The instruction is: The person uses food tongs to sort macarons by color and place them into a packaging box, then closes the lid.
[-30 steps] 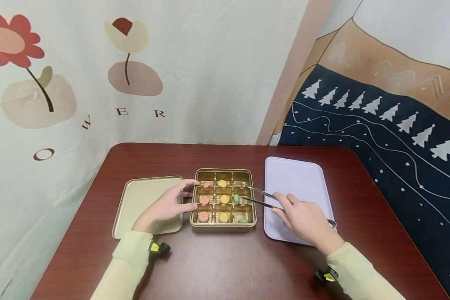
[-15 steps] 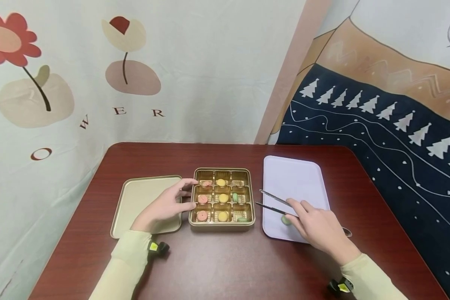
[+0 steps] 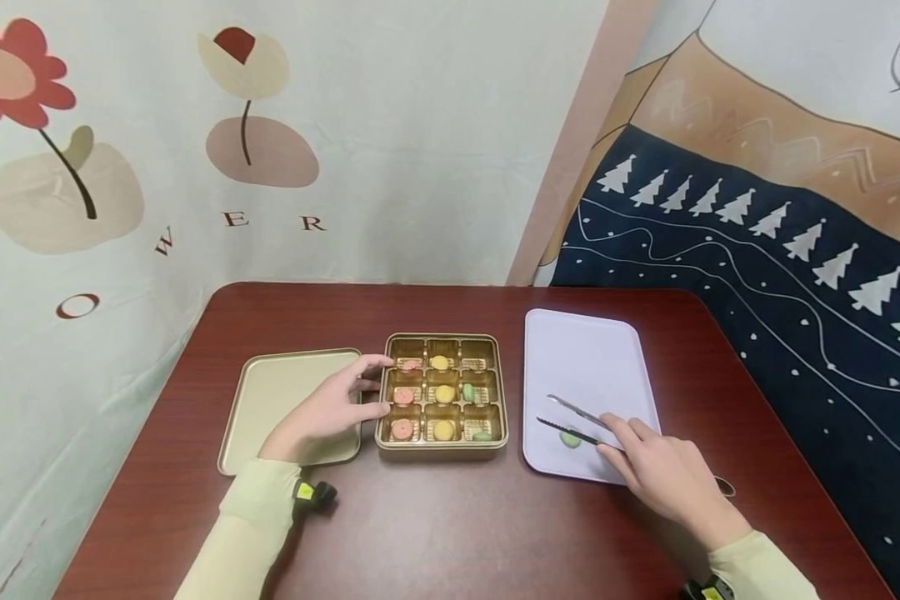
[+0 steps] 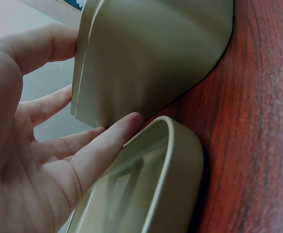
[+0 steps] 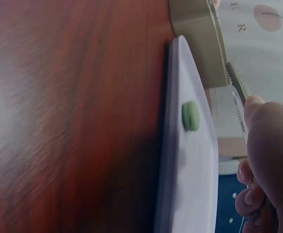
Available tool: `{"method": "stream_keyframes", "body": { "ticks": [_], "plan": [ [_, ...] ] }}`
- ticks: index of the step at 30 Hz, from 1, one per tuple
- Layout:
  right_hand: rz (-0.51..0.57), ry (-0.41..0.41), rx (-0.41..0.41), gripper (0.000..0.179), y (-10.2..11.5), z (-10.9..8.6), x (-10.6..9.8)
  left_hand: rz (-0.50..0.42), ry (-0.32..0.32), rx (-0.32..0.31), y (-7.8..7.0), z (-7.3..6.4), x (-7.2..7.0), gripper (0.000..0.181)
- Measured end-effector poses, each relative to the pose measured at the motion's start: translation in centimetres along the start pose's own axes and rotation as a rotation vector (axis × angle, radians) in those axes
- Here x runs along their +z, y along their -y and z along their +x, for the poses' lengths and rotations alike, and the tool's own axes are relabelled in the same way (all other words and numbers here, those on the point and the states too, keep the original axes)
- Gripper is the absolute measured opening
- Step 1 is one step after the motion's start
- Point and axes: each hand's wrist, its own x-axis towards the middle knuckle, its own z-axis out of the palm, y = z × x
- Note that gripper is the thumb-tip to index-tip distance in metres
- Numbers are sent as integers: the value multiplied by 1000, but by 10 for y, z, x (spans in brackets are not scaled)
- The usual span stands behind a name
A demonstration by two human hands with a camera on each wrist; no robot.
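Observation:
My left hand (image 3: 330, 412) touches the left side of a gold tin (image 3: 441, 446), fingertips right at its rim and wall (image 4: 146, 58). A divided gold insert fills the tin. Pink macarons (image 3: 402, 429) sit in its left column, yellow macarons (image 3: 444, 430) in the middle one. Green macarons (image 3: 468, 392) lie in the right column's middle and near compartments. My right hand (image 3: 667, 471) grips metal tongs (image 3: 579, 412), their tips apart over a lilac tray (image 3: 577, 350). One green macaron (image 5: 191, 115) rests on that tray, partly behind a tong arm in the head view.
The tin's gold lid (image 3: 270, 408) lies inside up on the left, under my left hand and forearm. All stand on a dark red wooden table (image 3: 420, 533). Printed cloths (image 3: 420, 167) hang behind it and at the right.
My right hand has drawn the tongs out of the tin to the right, over the tray. One green macaron now stands in the right column's middle compartment. My left hand stays at the tin.

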Motion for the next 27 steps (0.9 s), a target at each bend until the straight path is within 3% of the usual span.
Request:
{"method": "stream_keyframes", "body": {
  "ticks": [12, 20, 27],
  "plan": [
    [6, 41, 48, 42, -11, -31, 4, -3, -1, 19, -1, 1, 0, 65],
    [29, 137, 124, 42, -10, -35, 6, -6, -1, 16, -1, 0, -1, 66],
    [25, 118, 113, 41, -11, -39, 12, -1, 2, 12, 0, 1, -1, 66]
  ]
}}
